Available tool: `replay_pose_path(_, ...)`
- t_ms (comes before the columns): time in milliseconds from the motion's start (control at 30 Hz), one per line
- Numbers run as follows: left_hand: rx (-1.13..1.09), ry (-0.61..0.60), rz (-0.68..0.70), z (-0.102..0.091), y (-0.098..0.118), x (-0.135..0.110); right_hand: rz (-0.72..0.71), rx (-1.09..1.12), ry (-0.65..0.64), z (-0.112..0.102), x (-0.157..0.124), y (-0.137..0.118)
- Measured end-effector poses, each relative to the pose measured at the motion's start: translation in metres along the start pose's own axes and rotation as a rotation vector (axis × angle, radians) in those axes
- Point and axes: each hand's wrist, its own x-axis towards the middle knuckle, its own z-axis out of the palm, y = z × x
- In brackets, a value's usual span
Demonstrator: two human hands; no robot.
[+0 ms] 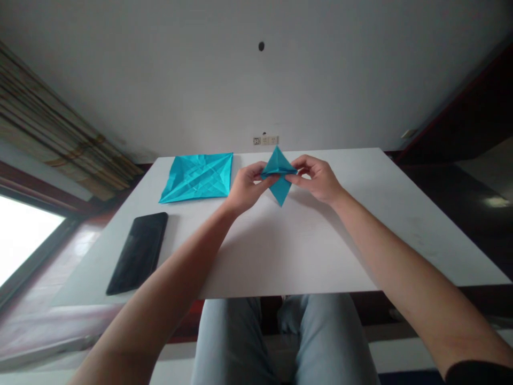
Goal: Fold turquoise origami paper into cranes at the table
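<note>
A small blue folded paper [277,158] is held up over the far half of the white table. It has a point at the top and another at the bottom, with a fold running across its middle. My left hand [247,184] pinches its left corner, the thumb lying along the middle fold. On the opposite corner, my right hand [316,175] is closed with thumb and forefinger. The fingers behind the paper are partly hidden. To the left of my left hand lies a creased sheet of the same blue paper [198,175], spread out flat.
A black tablet or large phone [138,251] lies near the left edge of the white table [256,256]. Beyond the table stands a wall with sockets [265,140]. A curtain [52,112] hangs at the left, and my legs are below the front edge.
</note>
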Motion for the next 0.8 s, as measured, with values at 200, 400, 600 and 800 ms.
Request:
replay_pose_path(200,0.324,0.101,0.151,-0.008,0.008,-0.003,-0.095,-0.155,0.092,-0.005,-0.001,-0.01)
replay_pose_path(400,0.151,0.214,-0.046,-0.006,-0.014,0.002,-0.084,-0.15,0.118,-0.004,-0.003,-0.01)
replay_pose_path(600,-0.247,0.086,-0.14,0.002,-0.008,0.007,-0.196,-0.082,0.11,-0.003,-0.002,0.0)
replay_pose_path(800,-0.31,0.087,-0.048,0.004,-0.012,0.005,-0.193,-0.048,0.078,-0.004,-0.003,0.005)
